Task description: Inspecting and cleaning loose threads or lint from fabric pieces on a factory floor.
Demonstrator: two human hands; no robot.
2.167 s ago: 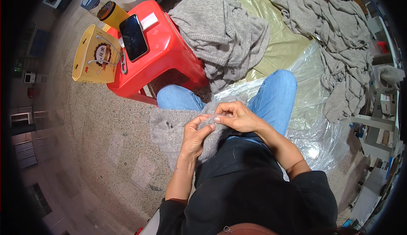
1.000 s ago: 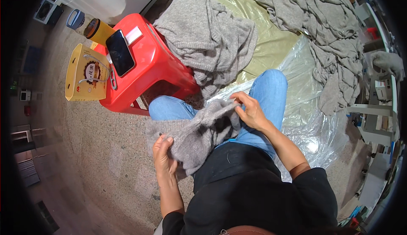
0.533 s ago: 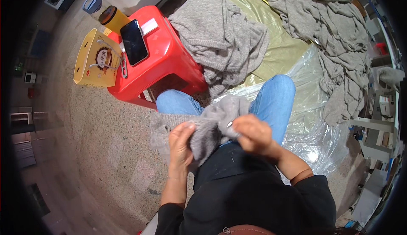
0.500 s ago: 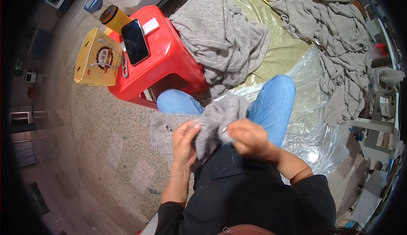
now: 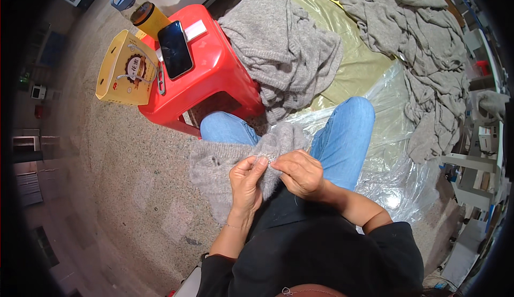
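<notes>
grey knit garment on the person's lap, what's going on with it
A person is working on the grey knit garment with both bare hands. The left hand pinches a fold; the right hand has its fingertips together right beside it, with anything tiny between them too small to tell. Another grey knit heap lies ahead, beside a red plastic stool.

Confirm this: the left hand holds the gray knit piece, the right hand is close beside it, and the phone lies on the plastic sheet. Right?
No: the phone lies on the red stool, not the plastic sheet, as the head view shows. The left hand does hold the gray knit piece, with the right hand close beside it.
</notes>
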